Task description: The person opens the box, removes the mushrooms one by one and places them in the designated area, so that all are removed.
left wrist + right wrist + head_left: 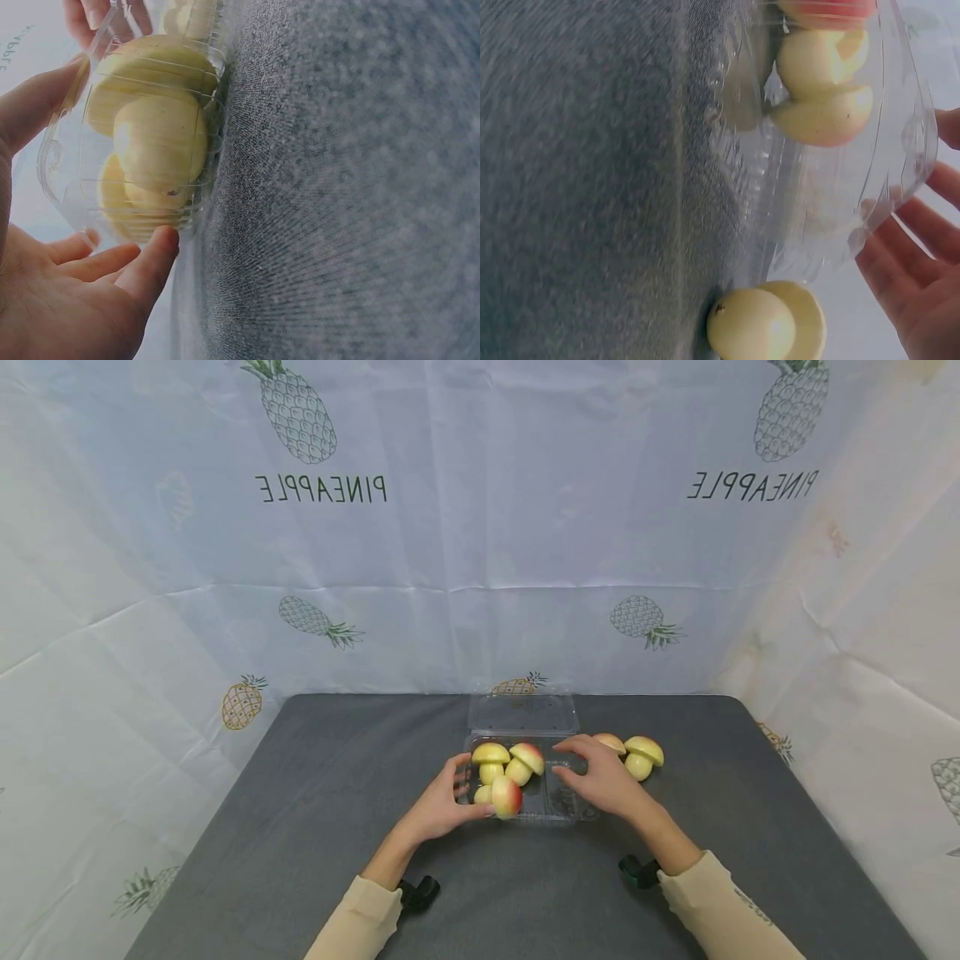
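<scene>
A clear plastic clamshell box [555, 817] stands with its lid [522, 714] folded back. Three mushroom-shaped pieces, yellow with a red blush, lie in its left part: one at the back left [491, 753], one beside it [528, 758], and one at the front [507, 797]. My left hand [444, 806] holds the box's front left corner, thumb over the front rim and fingers along the left side. My right hand [600, 777] reaches over the right end, fingers spread and thumb apart, gripping no mushroom. Its fingertips [870, 236] lie close to the box's wall; contact is unclear.
Two more mushroom pieces sit on the dark tabletop [360, 760] right of the box. One [643, 757] shows fully; the other [611, 742] is partly behind my right hand. A pineapple-printed white cloth [480, 543] hangs behind the table and along both sides.
</scene>
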`<state>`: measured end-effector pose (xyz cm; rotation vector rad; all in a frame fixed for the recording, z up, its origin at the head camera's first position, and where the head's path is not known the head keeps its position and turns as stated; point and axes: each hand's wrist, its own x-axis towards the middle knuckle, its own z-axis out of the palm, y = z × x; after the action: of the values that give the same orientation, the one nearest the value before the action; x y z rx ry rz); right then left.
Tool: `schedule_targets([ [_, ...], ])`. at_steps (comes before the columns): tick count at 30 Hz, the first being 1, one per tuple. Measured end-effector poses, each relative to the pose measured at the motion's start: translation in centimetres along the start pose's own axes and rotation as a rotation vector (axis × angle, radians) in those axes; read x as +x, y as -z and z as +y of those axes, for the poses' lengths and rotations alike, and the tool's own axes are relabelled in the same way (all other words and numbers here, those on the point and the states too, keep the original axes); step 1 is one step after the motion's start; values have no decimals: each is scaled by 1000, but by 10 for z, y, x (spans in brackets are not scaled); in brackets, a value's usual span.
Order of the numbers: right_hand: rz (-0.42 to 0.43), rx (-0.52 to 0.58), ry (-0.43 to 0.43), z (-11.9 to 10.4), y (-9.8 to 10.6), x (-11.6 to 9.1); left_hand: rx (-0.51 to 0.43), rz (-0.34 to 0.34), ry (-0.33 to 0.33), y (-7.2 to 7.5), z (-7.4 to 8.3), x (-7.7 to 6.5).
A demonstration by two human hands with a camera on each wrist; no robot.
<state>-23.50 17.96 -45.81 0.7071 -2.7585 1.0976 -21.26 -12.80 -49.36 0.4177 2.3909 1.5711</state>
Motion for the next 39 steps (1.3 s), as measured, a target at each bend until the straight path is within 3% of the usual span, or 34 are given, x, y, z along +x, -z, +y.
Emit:
schedule_targets([
  [17, -23, 115, -86, -11, -7, 14, -6, 0, 2, 0, 1, 2],
  [39, -45, 168, -160, -17, -27, 32, -16, 3, 6, 0, -1, 1],
])
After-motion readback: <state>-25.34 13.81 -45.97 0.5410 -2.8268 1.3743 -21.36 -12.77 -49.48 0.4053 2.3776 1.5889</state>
